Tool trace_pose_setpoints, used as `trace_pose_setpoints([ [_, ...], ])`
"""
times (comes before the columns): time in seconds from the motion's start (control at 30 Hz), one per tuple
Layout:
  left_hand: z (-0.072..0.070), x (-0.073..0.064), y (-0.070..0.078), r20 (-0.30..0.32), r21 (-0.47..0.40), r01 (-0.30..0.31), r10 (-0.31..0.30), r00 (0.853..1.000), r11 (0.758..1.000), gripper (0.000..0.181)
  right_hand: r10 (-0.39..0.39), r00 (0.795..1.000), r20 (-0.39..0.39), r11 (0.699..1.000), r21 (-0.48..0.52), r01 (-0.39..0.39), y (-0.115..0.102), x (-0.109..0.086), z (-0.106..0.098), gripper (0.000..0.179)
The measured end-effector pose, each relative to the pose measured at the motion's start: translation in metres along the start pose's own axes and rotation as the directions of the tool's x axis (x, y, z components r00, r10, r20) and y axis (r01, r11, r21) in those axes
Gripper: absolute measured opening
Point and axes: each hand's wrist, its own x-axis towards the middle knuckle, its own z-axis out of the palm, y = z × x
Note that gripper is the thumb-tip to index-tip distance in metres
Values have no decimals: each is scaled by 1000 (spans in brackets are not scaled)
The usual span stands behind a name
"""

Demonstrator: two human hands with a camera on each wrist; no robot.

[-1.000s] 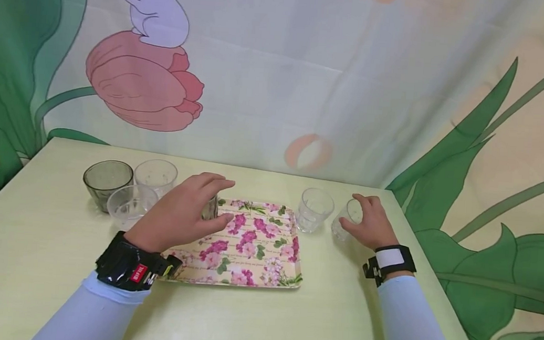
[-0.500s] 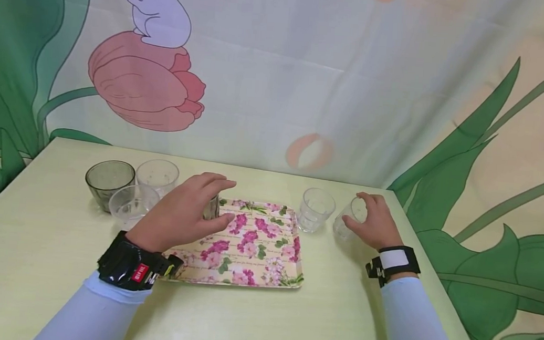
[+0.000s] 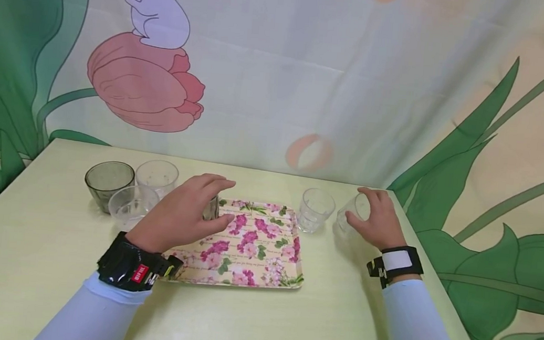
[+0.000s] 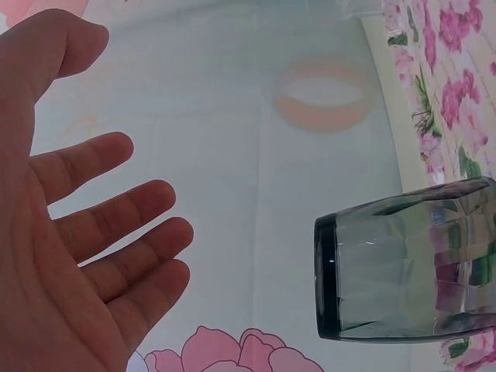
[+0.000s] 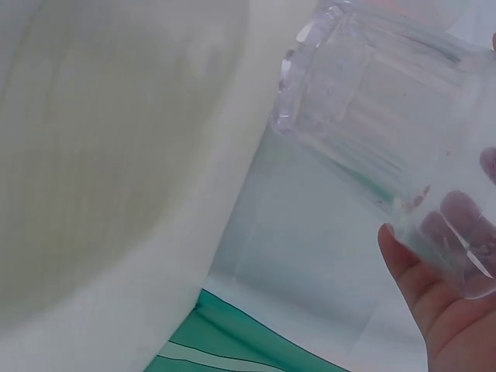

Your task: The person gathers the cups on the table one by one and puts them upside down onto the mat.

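My right hand (image 3: 379, 222) holds a clear drinking glass (image 3: 343, 218) at the right of the table. In the right wrist view, the glass (image 5: 380, 101) leans, its thick base toward the tabletop, and fingers show through its wall. My left hand (image 3: 181, 213) hovers over the left part of a flowered tray (image 3: 266, 254), thumb and fingers spread. A smoky grey glass (image 4: 387, 271) stands on the tray, apart from the left fingers in the left wrist view; the hand mostly hides it in the head view.
A second clear glass (image 3: 315, 210) stands between the tray and my right hand. Left of the tray are a dark grey glass bowl (image 3: 109, 182), a clear glass (image 3: 157, 175) and a clear bowl-like glass (image 3: 129, 205). A printed curtain (image 3: 259, 85) hangs behind the table.
My right hand has shifted slightly right and away from me, and the clear glass in it has gone along, now leaning more. The left hand has stayed in place.
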Motion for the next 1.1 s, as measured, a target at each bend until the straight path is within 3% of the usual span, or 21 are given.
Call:
trace_pose_setpoints([
  [0.33,0,-1,0,-7,0,4,-4,1000,1000,66,-55,997,-59,998,10,56,-4,5,-11,61],
  [0.7,0,0,0,-16,-9,-3,3,1000,1000,64,-75,993,-91,997,21,77,-17,4,-25,60],
  [1.1,-1,-1,1,-3,-7,-2,2,1000,1000,66,-142,982,-126,987,57,150,-37,3,-37,61],
])
